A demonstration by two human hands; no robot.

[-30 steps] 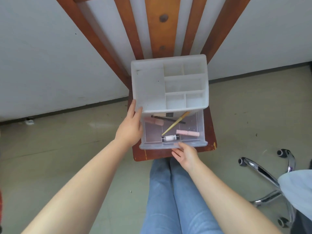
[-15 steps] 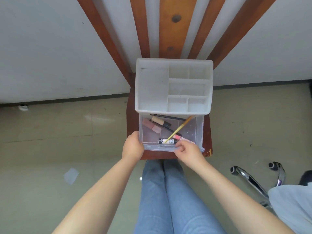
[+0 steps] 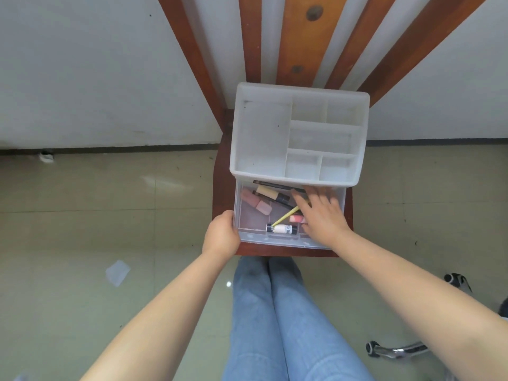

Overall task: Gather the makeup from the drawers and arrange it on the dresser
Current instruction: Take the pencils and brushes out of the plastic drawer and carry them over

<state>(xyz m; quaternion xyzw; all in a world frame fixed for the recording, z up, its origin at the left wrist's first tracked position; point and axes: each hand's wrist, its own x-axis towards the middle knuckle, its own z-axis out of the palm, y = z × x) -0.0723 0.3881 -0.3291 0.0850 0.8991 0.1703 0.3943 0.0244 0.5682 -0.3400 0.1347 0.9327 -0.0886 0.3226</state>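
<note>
A white plastic organiser (image 3: 299, 105) with bare top compartments stands on a red-brown wooden chair seat (image 3: 222, 188). Its clear drawer (image 3: 277, 239) is pulled out toward me. Inside lie a pink tube (image 3: 255, 202), a cream tube with a black cap (image 3: 270, 194), a black pencil (image 3: 275, 185), a yellow stick (image 3: 284, 217), a small white bottle (image 3: 281, 229) and a second pink tube (image 3: 296, 218). My left hand (image 3: 221, 235) grips the drawer's front left corner. My right hand (image 3: 320, 213) reaches into the drawer's right side with fingers spread over the items, holding nothing that I can see.
The chair back's wooden slats (image 3: 297, 45) rise against a white wall. My jeans-clad legs (image 3: 275, 320) are below the seat. An office chair's chrome base (image 3: 398, 350) stands at the lower right. A scrap of paper (image 3: 117, 272) lies on the tiled floor at left.
My right hand left the drawer's front edge and moved into the drawer. My left hand slid from the organiser's side down to the drawer's front left corner.
</note>
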